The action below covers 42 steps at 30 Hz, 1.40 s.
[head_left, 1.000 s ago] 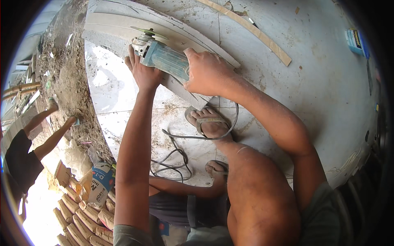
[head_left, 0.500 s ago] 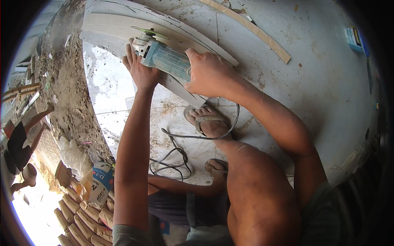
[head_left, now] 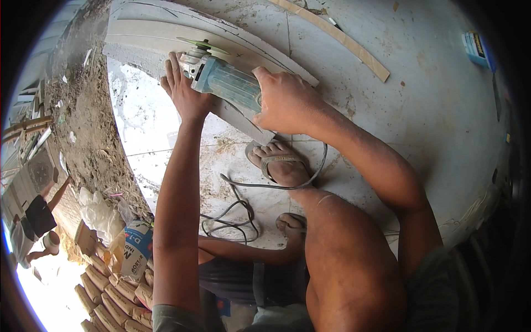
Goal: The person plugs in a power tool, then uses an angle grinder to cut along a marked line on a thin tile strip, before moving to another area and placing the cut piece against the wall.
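Observation:
A teal angle grinder (head_left: 232, 83) with a thin greenish disc (head_left: 193, 42) lies over a curved, pale tile piece (head_left: 149, 34) on the floor. My right hand (head_left: 285, 102) is wrapped round the rear of its body. Beside the grinder's metal head, my left hand (head_left: 187, 94) rests on the tile's near edge, fingers stretched out; the grinder hides its thumb. The disc stands over the tile; whether they touch cannot be made out. A dark power cord (head_left: 276, 184) loops near my sandalled foot (head_left: 285, 166).
A curved brown strip (head_left: 337, 36) lies beyond the tile. At the far right is a blue-and-white container (head_left: 475, 50). Stacked brown bags (head_left: 113, 299) and a blue-and-white sack (head_left: 134, 249) fill the lower left. Another person (head_left: 38, 218) is outside at left.
The grinder and both my hands keep nearly the same place on the tile. At far left, the other person has shifted and shows more fully.

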Available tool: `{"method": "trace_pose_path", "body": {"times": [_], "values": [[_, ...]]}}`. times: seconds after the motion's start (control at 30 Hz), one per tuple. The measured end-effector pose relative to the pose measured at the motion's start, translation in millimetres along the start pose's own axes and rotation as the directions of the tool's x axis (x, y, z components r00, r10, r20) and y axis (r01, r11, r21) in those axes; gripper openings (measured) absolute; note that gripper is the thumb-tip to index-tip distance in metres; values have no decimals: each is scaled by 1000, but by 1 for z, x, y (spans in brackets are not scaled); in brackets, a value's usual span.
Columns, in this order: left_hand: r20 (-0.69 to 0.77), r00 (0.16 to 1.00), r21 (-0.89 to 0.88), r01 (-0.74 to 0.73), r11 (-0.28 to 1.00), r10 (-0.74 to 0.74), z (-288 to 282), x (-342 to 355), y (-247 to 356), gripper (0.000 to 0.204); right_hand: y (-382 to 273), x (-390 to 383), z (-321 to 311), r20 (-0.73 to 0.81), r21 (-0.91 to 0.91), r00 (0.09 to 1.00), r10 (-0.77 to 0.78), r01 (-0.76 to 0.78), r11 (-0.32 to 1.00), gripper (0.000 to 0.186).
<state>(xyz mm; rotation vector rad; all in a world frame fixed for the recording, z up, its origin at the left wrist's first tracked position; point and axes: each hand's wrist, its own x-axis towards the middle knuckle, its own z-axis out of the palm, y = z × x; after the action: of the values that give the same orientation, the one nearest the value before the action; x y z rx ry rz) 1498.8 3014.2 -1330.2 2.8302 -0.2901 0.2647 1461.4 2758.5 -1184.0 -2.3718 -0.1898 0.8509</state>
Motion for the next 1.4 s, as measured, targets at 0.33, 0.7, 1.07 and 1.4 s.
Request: {"method": "trace_pose_path", "body": {"times": [0.33,0.7,1.07,1.4], "values": [[-20,1000,-30,11,999,-12,-4,1,5,100,6,-11,-2,10,-8,1000,-5,5,1000,73],[-14,1000,-23,16,1000,-17,-2,2,5,103,13,-19,1,-73,-10,997,-38,37,999,40],[-27,1000,-47,2,999,-4,-3,2,6,106,24,-22,4,-16,-29,1000,-21,21,999,62],[-20,1000,-50,-11,999,10,-5,2,7,105,25,-33,-1,-10,-23,1000,-14,14,1000,65]]}}
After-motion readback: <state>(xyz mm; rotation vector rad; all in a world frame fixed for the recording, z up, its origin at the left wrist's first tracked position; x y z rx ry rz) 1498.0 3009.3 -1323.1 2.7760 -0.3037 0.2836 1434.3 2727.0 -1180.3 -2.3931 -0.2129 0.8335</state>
